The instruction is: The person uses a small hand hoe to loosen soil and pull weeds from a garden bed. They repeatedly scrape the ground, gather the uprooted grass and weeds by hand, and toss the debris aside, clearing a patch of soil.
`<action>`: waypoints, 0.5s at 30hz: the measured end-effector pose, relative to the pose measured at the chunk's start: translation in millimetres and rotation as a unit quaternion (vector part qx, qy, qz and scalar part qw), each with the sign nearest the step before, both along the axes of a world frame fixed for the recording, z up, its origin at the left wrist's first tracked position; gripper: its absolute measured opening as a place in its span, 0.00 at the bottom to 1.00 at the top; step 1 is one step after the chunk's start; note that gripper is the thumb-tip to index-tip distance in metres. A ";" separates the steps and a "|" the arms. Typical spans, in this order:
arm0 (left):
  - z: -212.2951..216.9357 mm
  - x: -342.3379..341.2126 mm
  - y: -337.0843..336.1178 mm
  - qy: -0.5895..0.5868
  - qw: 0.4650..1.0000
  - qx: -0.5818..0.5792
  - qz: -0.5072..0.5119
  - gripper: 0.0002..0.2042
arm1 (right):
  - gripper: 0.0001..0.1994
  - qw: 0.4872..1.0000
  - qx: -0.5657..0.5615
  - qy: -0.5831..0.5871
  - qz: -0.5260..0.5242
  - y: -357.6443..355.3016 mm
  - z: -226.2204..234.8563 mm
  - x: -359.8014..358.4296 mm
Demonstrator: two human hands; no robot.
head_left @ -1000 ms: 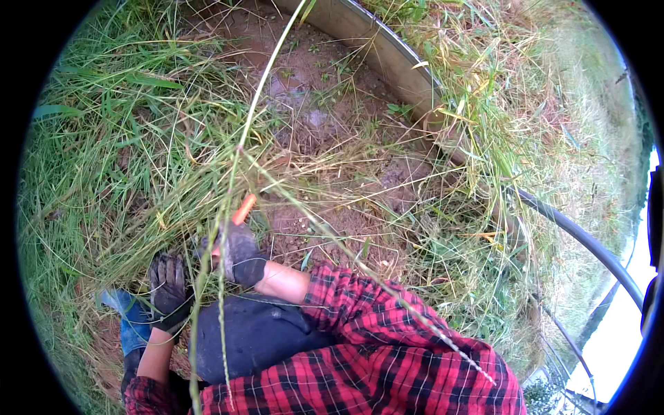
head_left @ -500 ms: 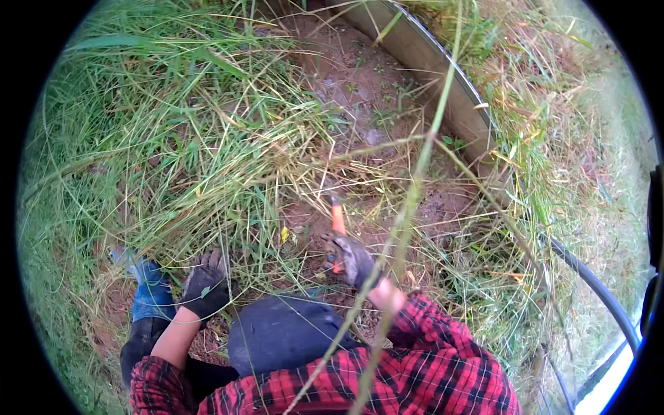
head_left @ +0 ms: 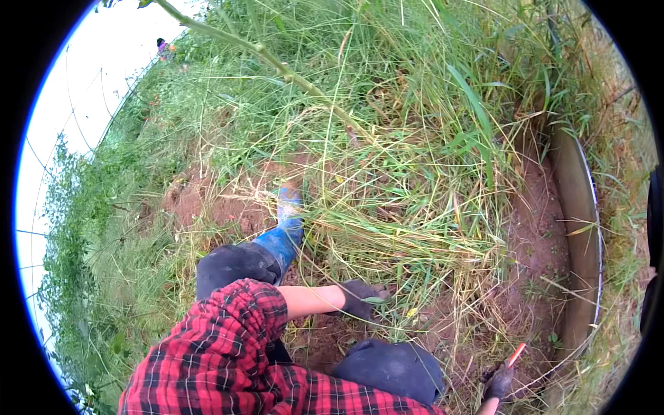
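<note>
The left hand (head_left: 361, 297), in a dark cloth glove, grips a bunch of long, dry green grass (head_left: 387, 228). The gloved right hand (head_left: 499, 380), well apart, clasps a thin orange-handled tool (head_left: 516, 355) above reddish soil (head_left: 532, 242).

Overgrown field, tall grass (head_left: 387, 138), red soil (head_left: 532, 242), wire fence (head_left: 76, 138)

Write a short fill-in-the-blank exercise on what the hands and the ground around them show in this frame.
1. The left hand, in a dark glove, reaches into a clump of long ____.
2. The right hand holds a tool with an ____ handle.
3. The boot on the soil is ____.
4. The sleeve is red and black ____.

Missing words: grass; orange; blue; plaid
</note>
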State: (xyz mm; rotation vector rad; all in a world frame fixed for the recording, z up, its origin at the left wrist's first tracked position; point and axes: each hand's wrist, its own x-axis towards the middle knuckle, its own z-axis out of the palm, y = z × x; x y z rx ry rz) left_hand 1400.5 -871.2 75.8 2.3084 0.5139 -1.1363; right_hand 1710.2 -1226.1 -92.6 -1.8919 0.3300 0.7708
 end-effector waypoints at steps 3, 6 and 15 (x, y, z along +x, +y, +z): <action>-21.9 -2.2 -1.3 -0.046 0.984 -0.093 0.145 0.47 | 0.17 0.990 -0.066 0.088 0.091 5.2 -24.5 -3.2; -54.2 -34.9 21.5 -0.225 0.954 -0.086 0.181 0.26 | 0.16 0.972 -0.097 0.092 0.193 -0.1 -27.3 -42.2; -75.3 -50.5 126.9 -0.154 0.850 0.004 0.504 0.26 | 0.13 0.919 -0.198 0.037 0.340 -98.9 107.1 -165.7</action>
